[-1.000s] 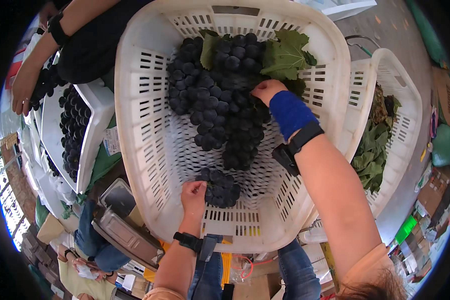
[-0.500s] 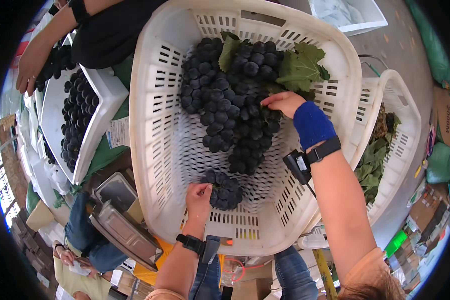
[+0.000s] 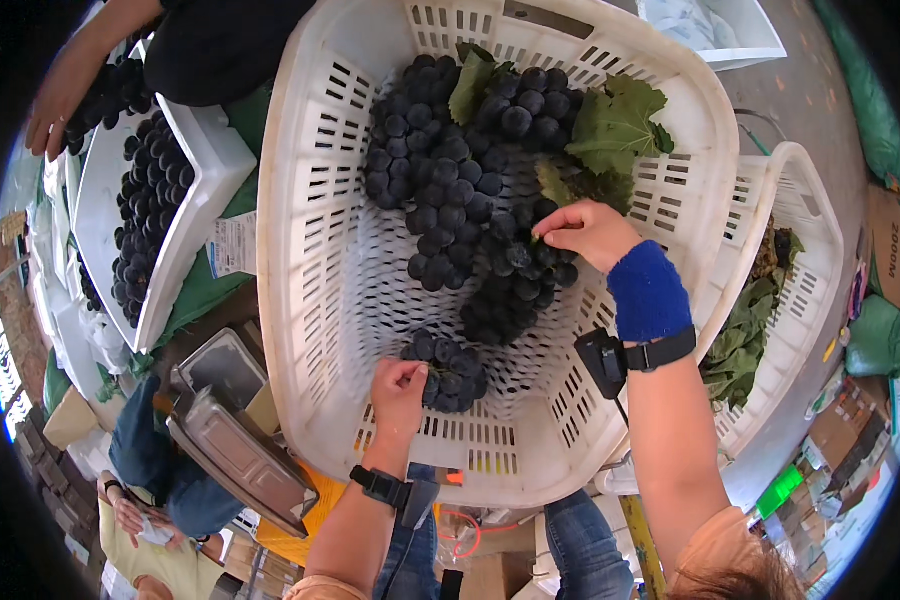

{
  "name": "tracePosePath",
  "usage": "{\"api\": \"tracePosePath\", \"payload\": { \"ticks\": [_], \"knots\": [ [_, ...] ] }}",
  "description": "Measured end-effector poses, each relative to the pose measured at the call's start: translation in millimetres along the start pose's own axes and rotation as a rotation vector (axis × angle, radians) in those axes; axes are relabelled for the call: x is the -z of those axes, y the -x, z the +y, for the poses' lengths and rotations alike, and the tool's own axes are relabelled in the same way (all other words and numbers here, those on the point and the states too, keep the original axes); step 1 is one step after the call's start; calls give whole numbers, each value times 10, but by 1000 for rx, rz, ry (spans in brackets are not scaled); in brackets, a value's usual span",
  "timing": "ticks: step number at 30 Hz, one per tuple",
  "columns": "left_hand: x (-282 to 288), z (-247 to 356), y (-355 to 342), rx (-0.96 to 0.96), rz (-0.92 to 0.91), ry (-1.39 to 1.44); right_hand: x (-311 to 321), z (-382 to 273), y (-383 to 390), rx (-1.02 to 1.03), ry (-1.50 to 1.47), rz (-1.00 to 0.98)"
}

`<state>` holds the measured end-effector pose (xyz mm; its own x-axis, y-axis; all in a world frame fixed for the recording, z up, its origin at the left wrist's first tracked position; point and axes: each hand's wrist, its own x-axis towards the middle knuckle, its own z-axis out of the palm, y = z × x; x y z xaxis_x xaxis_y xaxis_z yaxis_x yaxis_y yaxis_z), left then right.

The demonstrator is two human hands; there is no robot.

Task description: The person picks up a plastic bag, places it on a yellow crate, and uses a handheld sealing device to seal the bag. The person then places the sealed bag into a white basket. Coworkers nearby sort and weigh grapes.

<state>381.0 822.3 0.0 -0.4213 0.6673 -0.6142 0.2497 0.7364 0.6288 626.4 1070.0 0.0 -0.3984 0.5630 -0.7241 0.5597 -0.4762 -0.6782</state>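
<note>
A white slatted plastic basket (image 3: 278, 250) holds several bunches of dark grapes. My right hand (image 3: 592, 234), with a blue cuff at the wrist, pinches the stem of a grape bunch (image 3: 518, 268) in the middle of the basket. That bunch hangs down against the mesh floor, and I cannot tell whether it is lifted clear. Near the front wall, my left hand (image 3: 398, 398) pinches the stem of a smaller grape bunch (image 3: 452, 375). More grapes (image 3: 448, 190) lie at the back left, and a green grape leaf (image 3: 618, 128) rests at the back right.
A second white basket (image 3: 808, 230) with green leaves (image 3: 740, 340) stands at the right. To the left, a white foam box (image 3: 210, 150) holds grapes (image 3: 155, 215), with another person's hand (image 3: 62, 105) above it. Another person sits at the lower left.
My right hand has drawn its grape bunch slightly toward me, and a gap shows behind it. My left hand keeps its hold on the small bunch. The view has shifted a little.
</note>
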Motion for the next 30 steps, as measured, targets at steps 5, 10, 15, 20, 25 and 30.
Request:
{"api": "tracePosePath", "payload": {
  "ticks": [5,10,15,20,25,30],
  "knots": [
    [7,7,120,-47,-35,39,-58,-104,188,-44,12,-19],
    [-26,16,144,-78,-39,55,-61,-166,239,-14,7,18],
    [-70,23,99,-31,-22,69,-93,-26,136,-44,17,79],
    [-140,44,-28,-24,9,-20,-85,60,53,22,148,205],
    [-196,139,-180,-17,24,-161,-80,128,-159,-2,330,335],
    [-230,95,-210,-149,19,-212,-119,250,-241,-21,323,443]
  ]
}}
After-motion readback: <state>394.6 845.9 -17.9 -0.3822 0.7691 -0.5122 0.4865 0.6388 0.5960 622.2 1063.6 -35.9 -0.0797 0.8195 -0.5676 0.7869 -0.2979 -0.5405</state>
